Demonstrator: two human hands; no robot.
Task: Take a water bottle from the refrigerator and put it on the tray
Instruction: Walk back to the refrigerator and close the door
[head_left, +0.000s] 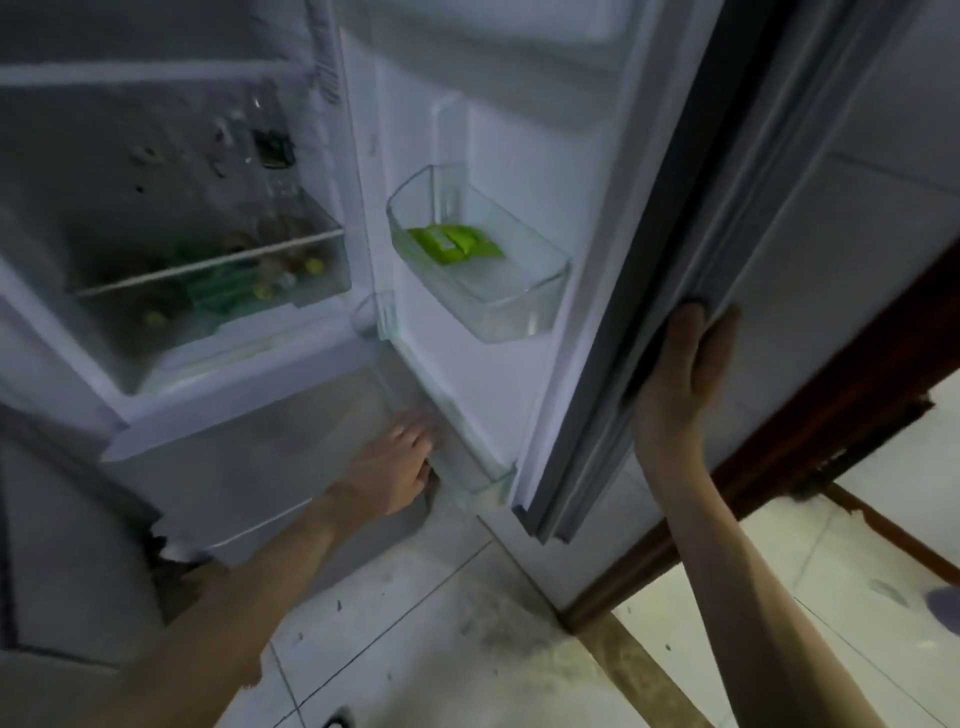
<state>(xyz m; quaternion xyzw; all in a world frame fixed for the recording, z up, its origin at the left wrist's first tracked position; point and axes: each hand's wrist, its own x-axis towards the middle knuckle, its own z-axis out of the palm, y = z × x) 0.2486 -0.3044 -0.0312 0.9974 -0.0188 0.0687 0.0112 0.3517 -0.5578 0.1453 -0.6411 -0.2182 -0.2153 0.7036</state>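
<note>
My right hand (685, 374) grips the refrigerator door (649, 260) edge; my left hand (400, 462) reaches into the lowest door bin (483, 486), grasp unclear.

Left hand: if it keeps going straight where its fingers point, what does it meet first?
Probably the lower door shelf: the left hand already has its fingers at the clear rim. Blur hides any contact and any bottle.

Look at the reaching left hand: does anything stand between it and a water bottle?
No bottle can be made out. The left hand reaches at the lower door bin, whose clear front wall blurs whatever is inside; nothing else is in its way.
</note>
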